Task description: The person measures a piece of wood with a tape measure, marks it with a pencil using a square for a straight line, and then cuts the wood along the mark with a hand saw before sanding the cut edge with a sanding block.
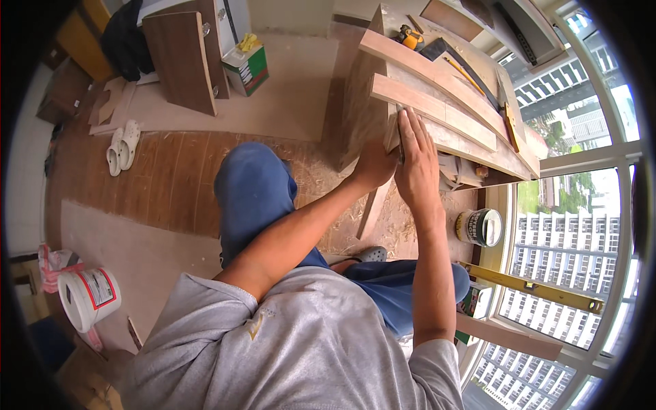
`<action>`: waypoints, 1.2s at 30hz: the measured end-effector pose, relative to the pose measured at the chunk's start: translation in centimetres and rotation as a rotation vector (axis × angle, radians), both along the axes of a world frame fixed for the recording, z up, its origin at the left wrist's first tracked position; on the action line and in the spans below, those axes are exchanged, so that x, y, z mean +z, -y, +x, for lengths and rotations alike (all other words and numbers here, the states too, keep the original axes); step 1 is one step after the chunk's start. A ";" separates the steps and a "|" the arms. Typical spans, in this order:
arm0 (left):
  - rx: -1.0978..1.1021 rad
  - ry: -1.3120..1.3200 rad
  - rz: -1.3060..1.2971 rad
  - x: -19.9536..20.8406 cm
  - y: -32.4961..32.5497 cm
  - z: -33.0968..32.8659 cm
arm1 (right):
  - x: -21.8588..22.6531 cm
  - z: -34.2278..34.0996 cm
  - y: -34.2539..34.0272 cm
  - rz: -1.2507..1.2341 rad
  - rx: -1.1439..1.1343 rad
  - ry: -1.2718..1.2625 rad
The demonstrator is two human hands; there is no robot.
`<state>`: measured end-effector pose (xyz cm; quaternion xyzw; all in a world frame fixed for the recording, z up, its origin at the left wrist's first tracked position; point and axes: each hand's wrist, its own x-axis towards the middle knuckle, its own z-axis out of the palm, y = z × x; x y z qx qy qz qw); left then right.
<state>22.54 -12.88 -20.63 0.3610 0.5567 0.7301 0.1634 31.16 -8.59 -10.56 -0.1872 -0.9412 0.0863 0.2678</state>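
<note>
Both my hands meet at the near left corner of the wooden workbench (362, 113). My left hand (376, 165) is closed, its fingers largely hidden, and I cannot make out what it grips. Against it lies my right hand (417, 160), fingers straight and pressed together along a thin dark-edged piece mostly covered by the palm. Just beyond my fingertips, a short pale wood strip (434, 109) rests on the bench top. A longer pale board (437, 72) lies behind it. Below my hands a wood strip (372, 210) slants toward the floor; whether I hold it is hidden.
On the bench are a yellow-black tape measure (410, 37), a pencil (463, 75) and a yellow-handled saw (511, 128). A paint can (480, 227) and yellow spirit level (533, 287) stand by the window. Shavings litter the floor; a white bucket (89, 298) is at left.
</note>
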 end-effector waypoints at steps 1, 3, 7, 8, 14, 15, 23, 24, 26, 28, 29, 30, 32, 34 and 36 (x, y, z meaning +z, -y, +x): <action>0.002 -0.003 -0.005 -0.1 -0.2 -0.3 | 0.5 -0.7 -0.8 0.056 -0.040 0.073; 0.033 -0.119 -0.180 -0.5 -0.6 -0.5 | 1.3 -1.8 -3.3 0.142 -0.133 0.238; -0.111 0.079 -0.301 -0.2 0.0 -0.5 | 3.9 -1.3 -3.3 0.126 -0.132 0.070; -0.115 0.084 -0.303 0.4 0.3 -0.2 | 3.6 -0.4 -2.4 0.124 -0.135 0.076; 0.061 -0.056 -0.038 0.3 0.3 -0.2 | 2.0 -0.4 -0.8 0.102 -0.071 0.235; 0.014 -0.037 -0.099 0.4 0.2 0.0 | 2.5 -0.9 -2.2 0.190 -0.126 0.351; -0.095 0.020 -0.225 1.1 0.3 -0.2 | 3.5 2.3 -2.8 0.005 -0.053 0.228; -0.090 0.019 -0.228 0.9 0.2 -0.2 | 3.8 1.9 -0.8 0.045 -0.079 0.283; 0.092 -0.031 0.024 0.5 -0.2 0.3 | 3.5 1.3 -0.1 0.083 -0.087 0.315; 0.008 0.062 -0.062 0.0 -0.4 0.5 | 4.0 0.6 -1.3 0.164 -0.088 0.348; -0.068 0.155 -0.142 -0.2 -0.3 0.3 | 4.5 -0.3 -2.1 0.252 -0.081 0.381; -0.072 0.155 -0.138 -0.1 -0.2 0.3 | 6.1 -0.9 -3.0 0.206 -0.177 0.337; -0.002 -0.079 -0.230 0.2 0.2 -0.1 | 7.0 -0.3 -5.4 0.327 -0.302 0.037; -0.025 -0.047 -0.222 0.6 0.1 0.2 | 7.2 1.2 -5.1 0.151 -0.273 0.040; 0.018 -0.106 -0.203 0.6 0.0 0.1 | 5.0 1.5 -3.5 0.087 -0.079 0.191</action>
